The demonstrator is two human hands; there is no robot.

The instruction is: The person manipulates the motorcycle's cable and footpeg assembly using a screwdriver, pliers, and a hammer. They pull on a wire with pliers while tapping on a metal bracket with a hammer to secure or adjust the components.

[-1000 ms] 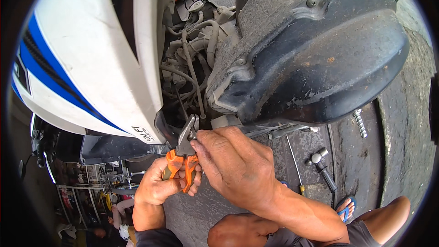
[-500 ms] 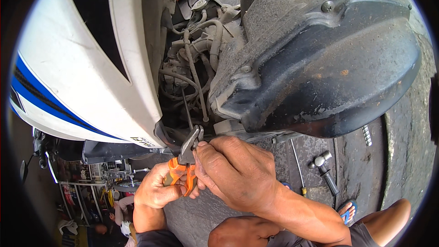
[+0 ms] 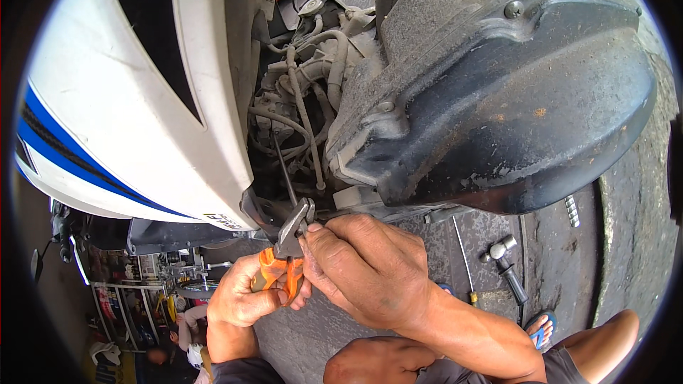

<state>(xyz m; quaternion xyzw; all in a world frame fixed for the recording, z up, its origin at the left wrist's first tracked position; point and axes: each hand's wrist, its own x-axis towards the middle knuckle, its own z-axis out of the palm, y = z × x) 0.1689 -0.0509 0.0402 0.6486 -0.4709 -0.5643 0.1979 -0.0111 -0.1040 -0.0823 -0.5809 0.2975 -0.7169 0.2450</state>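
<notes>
My left hand (image 3: 245,295) is closed round the orange handles of a pair of pliers (image 3: 290,231). The pliers' grey jaws meet a thin dark metal rod (image 3: 284,171), which slants up into the engine bay among the hoses. Right beside the jaws, my right hand (image 3: 373,267) has thumb and forefinger pinched on what looks like the near end of that rod. Its other fingers are curled and the palm side is hidden. Where the rod's far tip ends, near a carburetor-like part (image 3: 274,110), is too dark to tell.
To the left is a white scooter body panel (image 3: 142,114) with a blue stripe; a dusty black engine cover (image 3: 512,114) bulges at the right. Rubber hoses (image 3: 338,57) crowd the gap between. A hammer (image 3: 506,263) and a yellow-handled screwdriver (image 3: 464,259) lie on the ground.
The rod's far end has swung slightly left inside the engine bay. The pliers have shifted and tilted a little; both hands keep their grip.
</notes>
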